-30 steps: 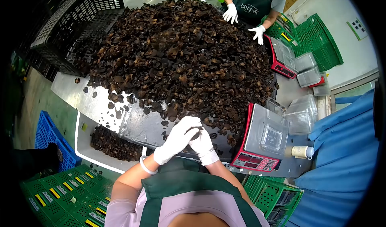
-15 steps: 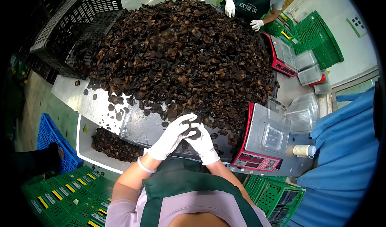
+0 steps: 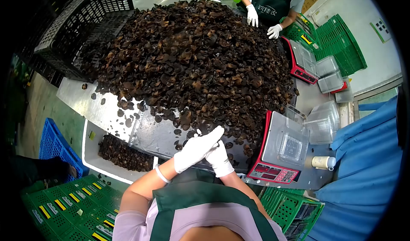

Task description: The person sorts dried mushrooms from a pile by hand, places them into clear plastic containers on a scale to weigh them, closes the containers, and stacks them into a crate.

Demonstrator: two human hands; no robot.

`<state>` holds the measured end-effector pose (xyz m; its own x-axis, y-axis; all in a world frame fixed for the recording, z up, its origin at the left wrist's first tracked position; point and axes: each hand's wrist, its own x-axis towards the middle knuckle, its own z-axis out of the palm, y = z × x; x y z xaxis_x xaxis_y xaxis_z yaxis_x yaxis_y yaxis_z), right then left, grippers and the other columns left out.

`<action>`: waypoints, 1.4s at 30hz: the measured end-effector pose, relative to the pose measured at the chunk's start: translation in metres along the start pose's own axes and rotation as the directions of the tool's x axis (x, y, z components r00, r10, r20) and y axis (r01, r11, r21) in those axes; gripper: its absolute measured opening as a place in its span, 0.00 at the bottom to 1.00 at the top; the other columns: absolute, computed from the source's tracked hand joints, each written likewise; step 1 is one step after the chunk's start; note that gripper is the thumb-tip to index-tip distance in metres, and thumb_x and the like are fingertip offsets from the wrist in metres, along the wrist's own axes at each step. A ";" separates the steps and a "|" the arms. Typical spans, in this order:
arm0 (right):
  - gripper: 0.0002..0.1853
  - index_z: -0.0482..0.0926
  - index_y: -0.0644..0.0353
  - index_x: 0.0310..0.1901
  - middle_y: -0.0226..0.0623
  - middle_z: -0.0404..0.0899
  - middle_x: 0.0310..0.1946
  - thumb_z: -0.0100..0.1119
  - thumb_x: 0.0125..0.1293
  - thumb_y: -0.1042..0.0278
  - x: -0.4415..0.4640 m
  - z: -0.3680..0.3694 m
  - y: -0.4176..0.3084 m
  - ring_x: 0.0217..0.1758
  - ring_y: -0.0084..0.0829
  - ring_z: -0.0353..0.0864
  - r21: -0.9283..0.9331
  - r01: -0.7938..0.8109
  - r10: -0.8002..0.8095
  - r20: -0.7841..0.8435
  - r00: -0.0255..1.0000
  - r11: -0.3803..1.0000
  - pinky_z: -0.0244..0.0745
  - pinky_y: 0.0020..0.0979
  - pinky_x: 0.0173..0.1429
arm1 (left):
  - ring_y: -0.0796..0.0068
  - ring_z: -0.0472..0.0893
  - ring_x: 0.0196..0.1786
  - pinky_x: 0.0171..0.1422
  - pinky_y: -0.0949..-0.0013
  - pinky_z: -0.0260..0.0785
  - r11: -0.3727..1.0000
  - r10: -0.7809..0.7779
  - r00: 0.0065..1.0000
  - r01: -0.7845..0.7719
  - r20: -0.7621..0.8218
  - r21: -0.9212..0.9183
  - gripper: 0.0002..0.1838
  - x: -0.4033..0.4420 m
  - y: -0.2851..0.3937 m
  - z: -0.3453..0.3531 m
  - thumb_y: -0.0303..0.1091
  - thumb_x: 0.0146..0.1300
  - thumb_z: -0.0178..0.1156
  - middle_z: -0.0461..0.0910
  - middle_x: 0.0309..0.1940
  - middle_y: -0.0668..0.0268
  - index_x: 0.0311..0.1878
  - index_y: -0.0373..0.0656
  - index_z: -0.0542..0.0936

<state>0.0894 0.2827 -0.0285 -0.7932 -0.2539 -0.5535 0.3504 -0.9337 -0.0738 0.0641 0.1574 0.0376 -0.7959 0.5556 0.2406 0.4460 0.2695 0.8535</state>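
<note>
A large heap of dark brown fungus pieces (image 3: pixel 192 61) covers the metal table. At its near edge, my left hand (image 3: pixel 195 150), in a white glove, lies across my right hand (image 3: pixel 218 157), also gloved. A dark fungus piece (image 3: pixel 207 126) shows just beyond the fingers of my left hand, in contact with them. My right hand's fingers are mostly hidden behind the left, and what they hold cannot be seen. Loose pieces lie on the table around both hands.
Right of my hands stands a red scale (image 3: pixel 273 172) with a clear tray (image 3: pixel 293 148); clear boxes (image 3: pixel 322 123) and a bottle (image 3: pixel 323 162) are beyond it. A white bin (image 3: pixel 92 155) is at lower left, a black crate (image 3: pixel 64 42) at upper left. A co-worker (image 3: pixel 273 6) works across the heap.
My left hand has moved right and turned across my right hand, covering the dark piece seen between them. The co-worker's hands have moved slightly nearer.
</note>
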 end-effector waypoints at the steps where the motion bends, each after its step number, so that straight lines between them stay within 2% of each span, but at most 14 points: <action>1: 0.18 0.74 0.66 0.48 0.39 0.78 0.44 0.44 0.74 0.57 -0.004 0.008 0.002 0.39 0.26 0.79 -0.031 0.044 -0.045 -0.024 0.999 0.999 0.78 0.30 0.47 | 0.68 0.82 0.44 0.43 0.74 0.76 0.998 -0.024 1.000 0.025 0.018 -0.050 0.26 0.000 0.000 0.000 0.26 0.63 0.55 0.79 0.52 0.57 0.66 0.46 0.68; 5: 0.18 0.76 0.62 0.47 0.34 0.80 0.43 0.45 0.73 0.55 0.009 -0.031 -0.004 0.39 0.24 0.79 0.030 -0.012 0.009 0.086 0.996 0.999 0.78 0.31 0.48 | 0.73 0.81 0.48 0.57 0.68 0.72 0.999 -0.012 0.994 0.007 0.109 0.047 0.23 0.003 -0.007 -0.005 0.28 0.65 0.53 0.78 0.56 0.62 0.64 0.47 0.70; 7: 0.21 0.69 0.60 0.59 0.38 0.75 0.54 0.36 0.74 0.56 0.015 -0.042 -0.001 0.58 0.35 0.74 0.281 -0.225 0.014 0.597 0.802 0.933 0.68 0.37 0.66 | 0.74 0.80 0.53 0.71 0.56 0.58 0.907 0.279 0.958 -0.284 0.062 0.312 0.20 0.001 -0.016 -0.002 0.30 0.66 0.52 0.76 0.58 0.67 0.62 0.47 0.72; 8: 0.21 0.69 0.60 0.59 0.38 0.75 0.54 0.36 0.74 0.56 0.016 -0.049 0.000 0.58 0.35 0.74 0.282 -0.223 0.011 0.596 0.803 0.933 0.68 0.37 0.66 | 0.73 0.77 0.59 0.76 0.48 0.44 0.924 0.249 0.965 -0.261 0.077 0.280 0.21 -0.001 -0.018 0.000 0.32 0.67 0.51 0.75 0.60 0.69 0.63 0.48 0.72; 14: 0.26 0.64 0.51 0.65 0.39 0.69 0.60 0.54 0.68 0.56 0.001 -0.005 0.007 0.64 0.34 0.67 0.121 -0.012 -0.002 0.121 0.993 0.993 0.62 0.30 0.68 | 0.67 0.69 0.67 0.73 0.50 0.52 0.888 0.275 0.947 -0.317 0.166 0.334 0.25 0.001 -0.013 -0.007 0.31 0.65 0.50 0.68 0.65 0.57 0.66 0.44 0.67; 21: 0.16 0.74 0.52 0.54 0.33 0.78 0.49 0.48 0.71 0.54 -0.003 0.008 0.007 0.53 0.30 0.76 -0.254 0.160 -0.133 0.122 0.984 0.954 0.73 0.32 0.54 | 0.63 0.66 0.69 0.73 0.49 0.51 0.885 0.245 0.954 -0.292 0.170 0.364 0.25 -0.005 0.007 -0.016 0.33 0.64 0.54 0.65 0.67 0.57 0.65 0.44 0.68; 23: 0.16 0.77 0.52 0.51 0.31 0.80 0.45 0.46 0.72 0.54 -0.007 0.015 0.000 0.50 0.28 0.79 -0.299 0.182 -0.164 0.084 0.983 0.937 0.76 0.33 0.50 | 0.57 0.66 0.68 0.72 0.48 0.51 0.879 0.288 0.957 -0.279 0.035 0.386 0.27 -0.007 0.009 -0.024 0.34 0.57 0.64 0.69 0.63 0.54 0.59 0.39 0.72; 25: 0.19 0.74 0.55 0.55 0.35 0.78 0.46 0.48 0.71 0.53 -0.018 0.025 -0.024 0.45 0.30 0.78 0.085 -0.045 0.033 0.134 0.990 0.995 0.75 0.32 0.43 | 0.53 0.68 0.66 0.72 0.51 0.53 0.924 0.208 0.968 -0.149 -0.137 0.351 0.25 -0.007 0.020 -0.051 0.31 0.57 0.62 0.71 0.61 0.52 0.59 0.37 0.73; 28: 0.20 0.70 0.57 0.56 0.37 0.77 0.44 0.51 0.69 0.55 -0.056 0.047 -0.072 0.42 0.30 0.77 0.126 0.243 -0.259 0.135 0.956 0.962 0.74 0.29 0.37 | 0.56 0.71 0.63 0.70 0.58 0.58 0.971 0.003 0.895 0.103 -0.446 0.214 0.24 -0.026 0.001 -0.072 0.28 0.60 0.58 0.72 0.60 0.54 0.61 0.37 0.72; 33: 0.16 0.75 0.55 0.49 0.36 0.80 0.39 0.57 0.66 0.56 -0.140 0.029 -0.190 0.40 0.30 0.79 -0.222 0.841 -0.863 -0.010 0.504 0.494 0.74 0.29 0.32 | 0.62 0.72 0.61 0.68 0.63 0.61 0.936 -0.271 0.755 0.351 -0.597 0.019 0.20 -0.065 -0.033 -0.090 0.25 0.63 0.55 0.74 0.57 0.57 0.60 0.38 0.73; 34: 0.21 0.73 0.56 0.54 0.38 0.78 0.43 0.56 0.66 0.52 -0.159 0.022 -0.208 0.40 0.33 0.78 -0.303 0.852 -0.897 -0.019 0.442 0.426 0.73 0.33 0.37 | 0.62 0.72 0.61 0.67 0.63 0.62 0.930 -0.282 0.761 0.367 -0.585 0.030 0.20 -0.072 -0.037 -0.089 0.25 0.63 0.56 0.74 0.57 0.57 0.59 0.39 0.73; 35: 0.19 0.73 0.56 0.54 0.37 0.78 0.44 0.52 0.68 0.53 -0.164 0.020 -0.208 0.42 0.32 0.78 -0.515 0.834 -0.978 -0.042 0.204 0.196 0.74 0.33 0.39 | 0.62 0.72 0.61 0.67 0.64 0.62 0.922 -0.293 0.764 0.384 -0.574 0.041 0.19 -0.078 -0.041 -0.088 0.25 0.63 0.56 0.74 0.56 0.57 0.58 0.39 0.74; 37: 0.16 0.74 0.57 0.52 0.36 0.77 0.43 0.51 0.71 0.56 -0.173 -0.001 -0.227 0.42 0.29 0.77 -0.761 0.620 -0.977 0.210 -0.046 -0.193 0.74 0.31 0.42 | 0.61 0.73 0.59 0.66 0.64 0.63 0.927 -0.250 0.784 0.364 -0.568 0.095 0.19 -0.084 -0.050 -0.078 0.24 0.62 0.57 0.75 0.55 0.57 0.57 0.39 0.75; 42: 0.08 0.79 0.64 0.40 0.32 0.79 0.37 0.58 0.68 0.67 -0.178 -0.056 -0.251 0.41 0.25 0.76 -0.936 0.097 -0.935 0.346 0.076 -0.338 0.72 0.28 0.49 | 0.56 0.75 0.55 0.61 0.59 0.67 0.924 -0.119 0.900 0.255 -0.419 0.284 0.17 -0.078 -0.064 -0.054 0.30 0.57 0.63 0.79 0.48 0.58 0.50 0.42 0.78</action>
<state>0.1706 0.5760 0.0421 -0.5600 0.7666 0.3141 0.2709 0.5278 -0.8050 0.0755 0.0542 -0.0106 -0.9410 0.1382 0.3088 0.3260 0.6140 0.7188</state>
